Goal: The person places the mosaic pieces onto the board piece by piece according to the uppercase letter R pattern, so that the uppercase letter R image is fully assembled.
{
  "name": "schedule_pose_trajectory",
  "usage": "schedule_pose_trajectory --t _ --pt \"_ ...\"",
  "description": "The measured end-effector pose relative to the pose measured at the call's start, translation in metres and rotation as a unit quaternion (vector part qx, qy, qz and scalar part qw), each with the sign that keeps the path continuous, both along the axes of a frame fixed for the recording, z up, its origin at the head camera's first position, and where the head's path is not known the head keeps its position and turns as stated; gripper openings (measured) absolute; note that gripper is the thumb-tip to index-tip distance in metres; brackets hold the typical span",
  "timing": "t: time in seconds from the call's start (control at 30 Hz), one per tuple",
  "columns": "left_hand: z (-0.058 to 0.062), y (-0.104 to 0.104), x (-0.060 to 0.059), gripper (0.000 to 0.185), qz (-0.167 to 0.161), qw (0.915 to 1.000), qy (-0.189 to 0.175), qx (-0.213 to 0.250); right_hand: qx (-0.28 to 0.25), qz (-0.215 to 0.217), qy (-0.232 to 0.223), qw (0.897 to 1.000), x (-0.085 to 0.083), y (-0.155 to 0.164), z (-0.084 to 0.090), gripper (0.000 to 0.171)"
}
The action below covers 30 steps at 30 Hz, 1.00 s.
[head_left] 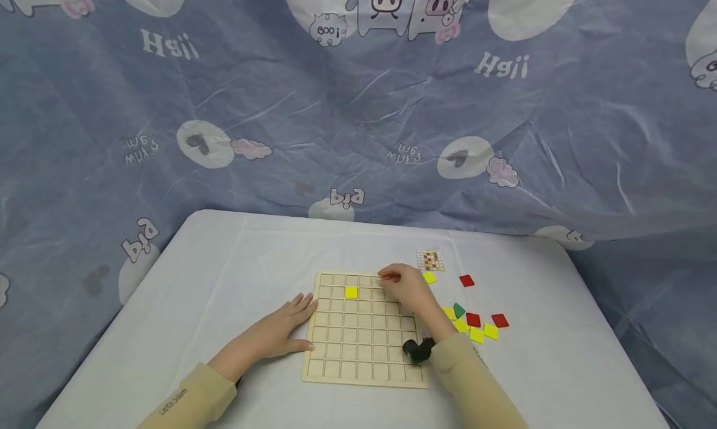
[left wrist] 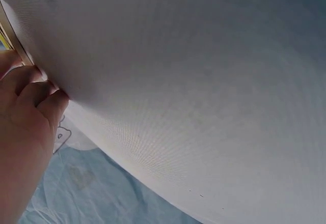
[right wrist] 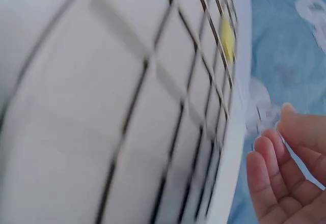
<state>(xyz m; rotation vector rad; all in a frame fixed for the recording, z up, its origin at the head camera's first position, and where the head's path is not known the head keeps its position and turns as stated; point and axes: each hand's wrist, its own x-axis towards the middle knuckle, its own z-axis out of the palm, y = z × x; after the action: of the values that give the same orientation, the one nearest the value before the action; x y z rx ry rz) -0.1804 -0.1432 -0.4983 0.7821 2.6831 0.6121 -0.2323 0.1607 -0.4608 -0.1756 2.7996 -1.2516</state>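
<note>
A square wooden grid board [head_left: 364, 337] lies on the white table. One yellow tile [head_left: 351, 292] sits in a cell near its far edge; the right wrist view shows this yellow tile [right wrist: 227, 39] too. My left hand [head_left: 282, 329] rests on the board's left edge with fingers spread; in the left wrist view, the left hand's fingertips [left wrist: 38, 79] touch the edge. Over the far right corner, my right hand [head_left: 407, 287] has thumb and forefinger together. A thin dark red sliver, apparently a red tile [head_left: 389, 278], shows there; the right wrist view hides it.
Right of the board lie loose yellow tiles [head_left: 476, 335], red tiles [head_left: 500, 320] and a green piece [head_left: 459, 309]. Behind them is a small printed pattern card [head_left: 430, 260]. A black device [head_left: 418, 351] hangs by the right wrist. Patterned blue cloth [head_left: 358, 105] backs the table.
</note>
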Motion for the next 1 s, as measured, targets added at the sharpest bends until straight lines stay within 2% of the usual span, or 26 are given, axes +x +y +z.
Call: schedule_pose_trajectory --t 0.17,0.3,0.4,0.6,1.0 --pt "0.001 -0.001 -0.001 0.087 0.002 1.0 0.002 0.003 0.006 -0.045 -0.015 0.999 0.002 0.045 0.004 0.024" --pt "0.001 -0.001 0.0 0.087 0.001 1.0 -0.001 0.005 0.025 -0.075 -0.038 0.996 0.005 0.071 -0.003 0.025" --pt "0.001 -0.001 0.001 0.087 0.002 1.0 -0.004 0.007 0.039 -0.076 -0.057 0.995 0.009 0.083 -0.011 0.026" --pt "0.002 -0.002 0.002 0.086 0.003 0.9999 -0.005 0.011 0.061 -0.065 -0.078 0.993 0.013 0.087 -0.023 0.028" --pt "0.004 -0.001 0.005 0.085 -0.005 0.9999 0.001 0.011 0.069 -0.05 -0.081 0.993 0.012 0.082 -0.027 0.021"
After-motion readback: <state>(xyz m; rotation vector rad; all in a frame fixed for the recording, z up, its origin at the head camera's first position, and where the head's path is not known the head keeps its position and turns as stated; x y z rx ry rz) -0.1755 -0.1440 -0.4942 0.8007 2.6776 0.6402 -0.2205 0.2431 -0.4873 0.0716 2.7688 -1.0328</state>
